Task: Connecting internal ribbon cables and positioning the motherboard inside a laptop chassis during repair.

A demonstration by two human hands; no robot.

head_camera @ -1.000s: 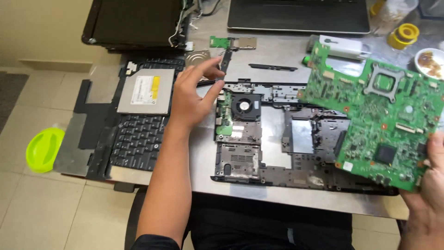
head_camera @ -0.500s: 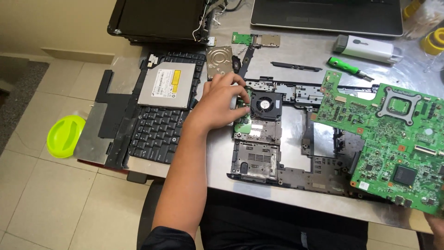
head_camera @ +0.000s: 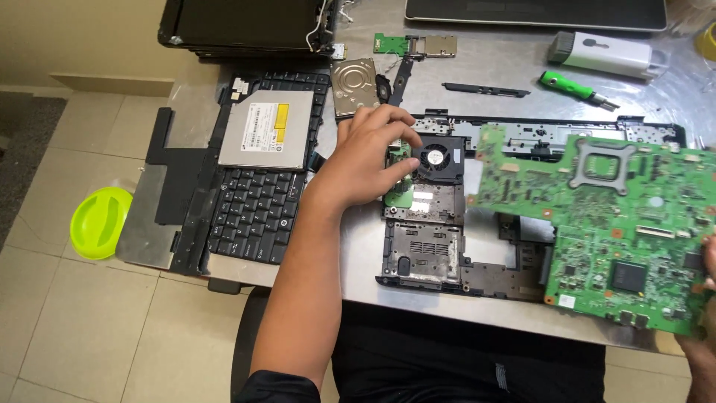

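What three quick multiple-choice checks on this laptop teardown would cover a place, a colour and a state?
1. Where does the silver optical drive lie?
A. on the black keyboard
B. on the floor
C. inside the laptop base

2. What colour is the bowl on the floor?
A. red
B. lime green
C. white

3. How is the green motherboard?
A. screwed into the base
B. lifted, gripped at its edge by the right hand
C. under the keyboard

Answers: 1 A, the drive covers the upper keys. 2 B, bright lime against the tiles. 3 B, it is tilted above the laptop base, while the left hand rests by the fan.
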